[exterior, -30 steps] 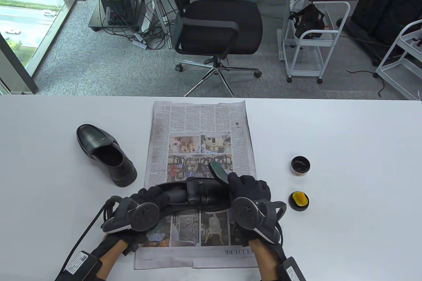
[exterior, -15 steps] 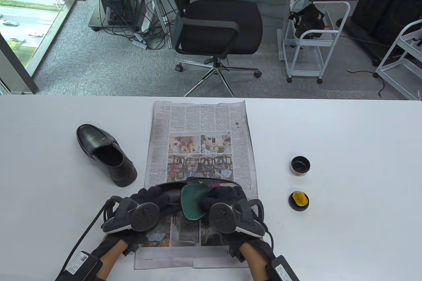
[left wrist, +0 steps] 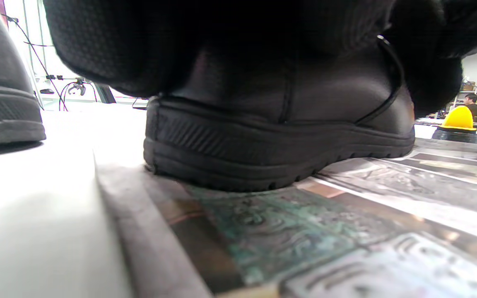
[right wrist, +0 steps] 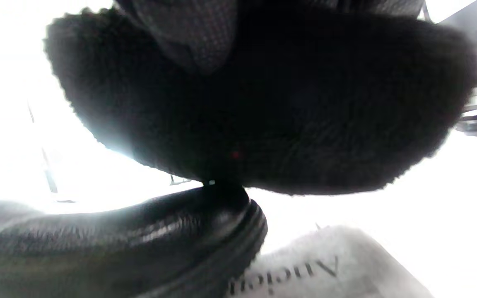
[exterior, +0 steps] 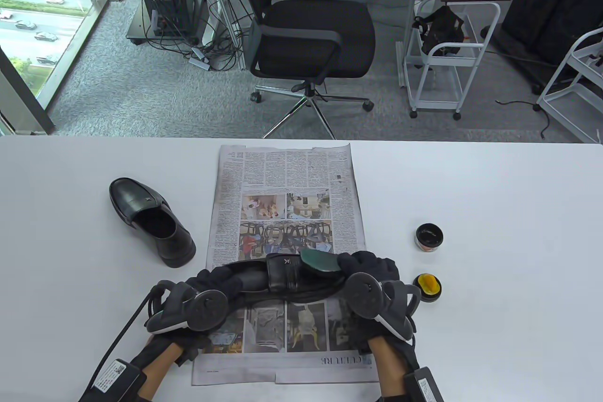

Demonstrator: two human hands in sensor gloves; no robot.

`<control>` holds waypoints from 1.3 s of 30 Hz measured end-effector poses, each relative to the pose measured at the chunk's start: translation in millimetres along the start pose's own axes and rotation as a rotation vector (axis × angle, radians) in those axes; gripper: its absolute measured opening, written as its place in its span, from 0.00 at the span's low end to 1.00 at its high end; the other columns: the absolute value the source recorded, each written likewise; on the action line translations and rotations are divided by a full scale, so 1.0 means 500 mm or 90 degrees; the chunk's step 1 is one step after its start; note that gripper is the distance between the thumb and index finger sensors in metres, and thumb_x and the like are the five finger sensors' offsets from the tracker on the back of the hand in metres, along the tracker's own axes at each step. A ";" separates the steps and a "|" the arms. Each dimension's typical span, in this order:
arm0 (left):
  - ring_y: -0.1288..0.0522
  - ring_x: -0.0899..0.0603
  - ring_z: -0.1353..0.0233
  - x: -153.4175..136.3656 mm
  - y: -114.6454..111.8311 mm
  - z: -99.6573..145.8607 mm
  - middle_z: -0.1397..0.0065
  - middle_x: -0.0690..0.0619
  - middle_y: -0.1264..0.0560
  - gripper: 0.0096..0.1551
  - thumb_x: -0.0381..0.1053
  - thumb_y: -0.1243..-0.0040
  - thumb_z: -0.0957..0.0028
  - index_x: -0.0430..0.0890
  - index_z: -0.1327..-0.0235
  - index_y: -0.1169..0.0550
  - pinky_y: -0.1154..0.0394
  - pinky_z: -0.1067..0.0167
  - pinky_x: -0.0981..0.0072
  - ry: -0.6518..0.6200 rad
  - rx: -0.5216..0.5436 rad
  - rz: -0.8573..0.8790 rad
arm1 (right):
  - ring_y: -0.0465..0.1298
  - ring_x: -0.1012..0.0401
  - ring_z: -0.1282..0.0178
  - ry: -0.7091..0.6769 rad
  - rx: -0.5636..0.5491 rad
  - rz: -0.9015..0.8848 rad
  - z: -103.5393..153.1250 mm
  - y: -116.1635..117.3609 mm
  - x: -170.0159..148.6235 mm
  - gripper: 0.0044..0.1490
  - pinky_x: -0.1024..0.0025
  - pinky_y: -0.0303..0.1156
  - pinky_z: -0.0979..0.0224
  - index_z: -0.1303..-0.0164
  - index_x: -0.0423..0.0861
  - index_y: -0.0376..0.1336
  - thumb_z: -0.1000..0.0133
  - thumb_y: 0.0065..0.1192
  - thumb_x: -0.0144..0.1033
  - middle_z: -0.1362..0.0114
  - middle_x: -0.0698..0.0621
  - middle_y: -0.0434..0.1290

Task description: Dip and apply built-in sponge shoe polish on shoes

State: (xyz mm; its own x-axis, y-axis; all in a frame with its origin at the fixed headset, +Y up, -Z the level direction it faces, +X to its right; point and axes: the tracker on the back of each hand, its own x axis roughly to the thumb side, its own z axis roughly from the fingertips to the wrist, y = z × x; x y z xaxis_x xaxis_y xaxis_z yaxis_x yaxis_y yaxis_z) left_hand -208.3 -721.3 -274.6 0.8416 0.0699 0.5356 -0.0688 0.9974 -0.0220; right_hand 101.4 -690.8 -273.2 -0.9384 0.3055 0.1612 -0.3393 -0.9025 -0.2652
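A black shoe (exterior: 282, 277) lies across the newspaper (exterior: 282, 176), toe to the right. My left hand (exterior: 219, 282) grips its heel end, and the heel shows close in the left wrist view (left wrist: 280, 136). My right hand (exterior: 367, 267) holds a green-backed pad (exterior: 320, 263) against the shoe's toe. In the right wrist view the pad's dark fuzzy face (right wrist: 263, 116) touches the toe (right wrist: 118, 244). The open polish tin (exterior: 429, 236) and its lid with the yellow sponge (exterior: 427, 285) stand on the table to the right.
The second black shoe (exterior: 150, 220) stands on the white table (exterior: 494, 213) left of the newspaper, and its sole shows in the left wrist view (left wrist: 2, 107). The sponge lid sits just right of my right hand. An office chair (exterior: 311, 34) and carts stand beyond the far edge.
My right hand swept the pad left over the shoe's middle half a second ago and has now drawn it back right onto the toe. The left hand and the shoe have stayed put.
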 end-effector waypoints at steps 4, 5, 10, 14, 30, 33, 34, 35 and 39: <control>0.24 0.30 0.39 0.000 0.000 0.000 0.28 0.49 0.34 0.24 0.60 0.49 0.37 0.49 0.35 0.27 0.26 0.40 0.37 0.001 0.001 0.000 | 0.79 0.47 0.45 -0.040 -0.062 0.044 0.006 -0.001 0.048 0.26 0.35 0.66 0.31 0.40 0.50 0.66 0.50 0.64 0.32 0.38 0.43 0.74; 0.24 0.29 0.39 0.000 0.000 0.000 0.28 0.49 0.34 0.24 0.60 0.49 0.37 0.49 0.35 0.27 0.26 0.40 0.37 0.001 0.001 0.000 | 0.78 0.47 0.45 -0.051 -0.070 0.041 0.007 0.002 0.061 0.26 0.35 0.66 0.31 0.40 0.50 0.66 0.50 0.64 0.32 0.39 0.43 0.74; 0.25 0.29 0.39 0.000 0.000 0.000 0.28 0.49 0.34 0.23 0.60 0.49 0.37 0.49 0.36 0.27 0.26 0.40 0.37 0.002 -0.001 0.001 | 0.74 0.44 0.38 -0.197 -0.085 0.098 0.021 0.029 0.137 0.27 0.30 0.58 0.29 0.39 0.49 0.62 0.49 0.61 0.36 0.38 0.45 0.71; 0.25 0.29 0.39 0.000 -0.001 0.000 0.28 0.49 0.34 0.24 0.60 0.50 0.37 0.49 0.36 0.27 0.26 0.40 0.37 0.002 0.000 0.002 | 0.73 0.44 0.32 -0.298 -0.013 0.093 0.028 0.063 0.159 0.27 0.32 0.60 0.26 0.39 0.53 0.62 0.50 0.62 0.35 0.33 0.46 0.69; 0.25 0.29 0.38 0.000 -0.001 0.000 0.28 0.49 0.34 0.24 0.60 0.50 0.37 0.49 0.36 0.27 0.26 0.40 0.37 0.002 0.000 0.003 | 0.72 0.43 0.31 -0.123 0.043 0.189 -0.004 0.061 0.056 0.26 0.33 0.60 0.25 0.41 0.54 0.66 0.51 0.65 0.29 0.33 0.46 0.71; 0.25 0.29 0.38 0.000 -0.001 0.000 0.28 0.49 0.34 0.24 0.60 0.50 0.37 0.49 0.36 0.27 0.26 0.40 0.36 0.002 0.000 0.003 | 0.74 0.43 0.34 -0.078 0.002 0.176 -0.006 0.036 0.043 0.26 0.33 0.61 0.26 0.41 0.52 0.66 0.51 0.65 0.31 0.36 0.45 0.72; 0.25 0.29 0.38 0.000 -0.001 0.000 0.28 0.49 0.34 0.24 0.60 0.50 0.37 0.49 0.36 0.27 0.26 0.40 0.36 0.002 0.000 0.003 | 0.74 0.43 0.35 -0.070 -0.011 0.170 -0.006 0.028 0.041 0.26 0.33 0.61 0.27 0.41 0.52 0.66 0.51 0.65 0.32 0.37 0.45 0.72; 0.25 0.29 0.38 0.000 -0.001 0.000 0.28 0.49 0.34 0.24 0.60 0.50 0.37 0.49 0.36 0.27 0.26 0.40 0.37 0.002 0.000 0.003 | 0.75 0.44 0.37 -0.060 -0.029 0.161 -0.005 0.017 0.041 0.26 0.33 0.62 0.27 0.41 0.51 0.66 0.51 0.65 0.32 0.38 0.45 0.73; 0.25 0.29 0.39 0.000 -0.001 0.000 0.28 0.49 0.34 0.24 0.60 0.50 0.37 0.49 0.36 0.27 0.26 0.40 0.36 0.002 0.000 0.003 | 0.76 0.44 0.40 -0.074 -0.077 0.110 0.005 -0.012 0.059 0.26 0.34 0.63 0.29 0.40 0.50 0.66 0.51 0.64 0.35 0.41 0.45 0.74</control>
State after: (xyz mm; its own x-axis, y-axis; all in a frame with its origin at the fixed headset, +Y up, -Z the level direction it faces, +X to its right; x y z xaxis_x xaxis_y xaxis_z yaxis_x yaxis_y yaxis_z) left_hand -208.2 -721.9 -274.4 0.8429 0.0741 0.5330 -0.0725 0.9971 -0.0240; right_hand 76.0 -677.0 -264.5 -0.9718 0.1069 0.2103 -0.1868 -0.8932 -0.4090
